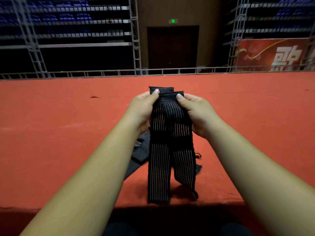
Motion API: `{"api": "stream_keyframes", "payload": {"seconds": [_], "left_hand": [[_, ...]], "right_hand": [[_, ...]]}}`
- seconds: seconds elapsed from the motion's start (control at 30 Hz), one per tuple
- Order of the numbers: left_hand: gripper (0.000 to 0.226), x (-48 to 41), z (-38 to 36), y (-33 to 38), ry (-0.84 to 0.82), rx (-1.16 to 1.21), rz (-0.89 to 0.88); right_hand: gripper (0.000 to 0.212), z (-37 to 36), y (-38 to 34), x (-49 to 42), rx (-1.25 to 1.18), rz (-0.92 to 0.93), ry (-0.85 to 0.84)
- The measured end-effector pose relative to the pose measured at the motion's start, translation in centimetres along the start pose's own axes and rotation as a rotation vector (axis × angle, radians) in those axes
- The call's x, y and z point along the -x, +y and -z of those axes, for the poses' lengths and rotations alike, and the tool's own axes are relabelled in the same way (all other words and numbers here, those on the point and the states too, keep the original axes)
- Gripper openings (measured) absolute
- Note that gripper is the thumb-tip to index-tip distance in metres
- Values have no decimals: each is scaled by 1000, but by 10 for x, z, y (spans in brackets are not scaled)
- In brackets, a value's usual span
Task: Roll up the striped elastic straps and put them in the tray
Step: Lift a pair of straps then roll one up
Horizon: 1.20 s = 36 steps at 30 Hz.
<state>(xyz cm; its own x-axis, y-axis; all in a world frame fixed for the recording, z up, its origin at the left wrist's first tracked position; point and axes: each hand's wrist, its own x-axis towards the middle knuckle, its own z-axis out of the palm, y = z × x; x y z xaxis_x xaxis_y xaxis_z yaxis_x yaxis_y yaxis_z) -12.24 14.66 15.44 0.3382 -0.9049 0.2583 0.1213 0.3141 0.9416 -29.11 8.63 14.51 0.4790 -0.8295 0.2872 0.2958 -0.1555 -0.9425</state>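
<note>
Two hands are holding a striped strap up over a red bench.

The left hand [143,108] is pinching the upper left corner of the black, white-striped elastic strap [170,133], thumb in front and fingers curled behind. The right hand [197,111] is gripping the upper right corner the same way, while two lengths are hanging down toward the bench [68,116]. More striped straps [139,150] are lying just beneath. A green sign [173,21] is glowing unreadably, and the red banner [272,55] is showing one large white Chinese character, blurred.
</note>
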Motion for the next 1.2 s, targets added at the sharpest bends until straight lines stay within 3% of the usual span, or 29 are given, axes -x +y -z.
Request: {"api": "stream_keyframes", "payload": {"seconds": [0.2,0.4,0.77,1.2], "left_hand": [[30,1,-9,35,-63,58,-42],[32,-2,-17,57,-88,55,-104],[22,7,-6,69,-182,-156,-64],[39,13,2,68,-244,-227,-75]], "right_hand": [[32,-25,-31,-7,-102,63,-17],[21,-39,-46,-20,-29,166,41],[23,-37,-51,-18,140,243,116],[35,-40,-41,-22,272,241,187]]}}
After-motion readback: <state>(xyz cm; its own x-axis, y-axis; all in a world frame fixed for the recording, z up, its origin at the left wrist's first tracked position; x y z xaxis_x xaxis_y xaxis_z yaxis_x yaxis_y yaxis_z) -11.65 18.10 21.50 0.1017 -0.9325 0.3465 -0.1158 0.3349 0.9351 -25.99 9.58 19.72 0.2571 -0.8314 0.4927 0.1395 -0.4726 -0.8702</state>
